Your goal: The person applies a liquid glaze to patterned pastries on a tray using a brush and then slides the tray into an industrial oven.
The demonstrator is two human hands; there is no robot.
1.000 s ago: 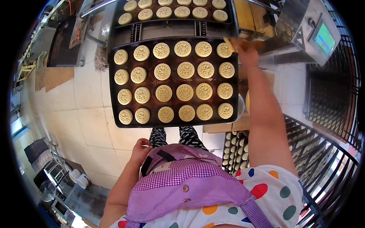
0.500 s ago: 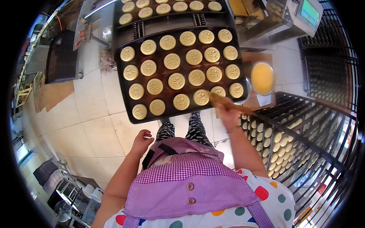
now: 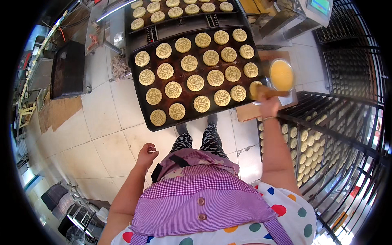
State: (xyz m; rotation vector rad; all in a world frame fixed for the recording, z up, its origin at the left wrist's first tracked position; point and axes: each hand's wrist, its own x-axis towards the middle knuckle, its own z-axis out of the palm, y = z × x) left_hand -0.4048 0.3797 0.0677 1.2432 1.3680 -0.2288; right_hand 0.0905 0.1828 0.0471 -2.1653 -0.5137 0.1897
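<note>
A black baking tray [image 3: 163, 125] holds several round pale pastries [image 3: 195, 82] with stamped tops. My right hand [image 3: 269, 107] is shut on a wooden-handled brush [image 3: 270, 92], held at the tray's right edge beside a metal bowl of yellow egg wash [image 3: 281, 75]. My left hand [image 3: 147, 154] hangs by my hip with fingers loosely curled, holding nothing, above the tiled floor. A purple checked apron [image 3: 196, 196] covers my front.
A second tray of pastries [image 3: 175, 10] lies beyond the first on a conveyor. A metal rack [image 3: 326, 134] with shelves of pastries stands at right. The bowl rests on a cardboard box [image 3: 247, 111]. Machines and a dark bin [image 3: 67, 69] line the left.
My right hand has pulled the brush back from the tray's far right corner to the near right edge by the bowl. The view has shifted, bringing the rack into sight.
</note>
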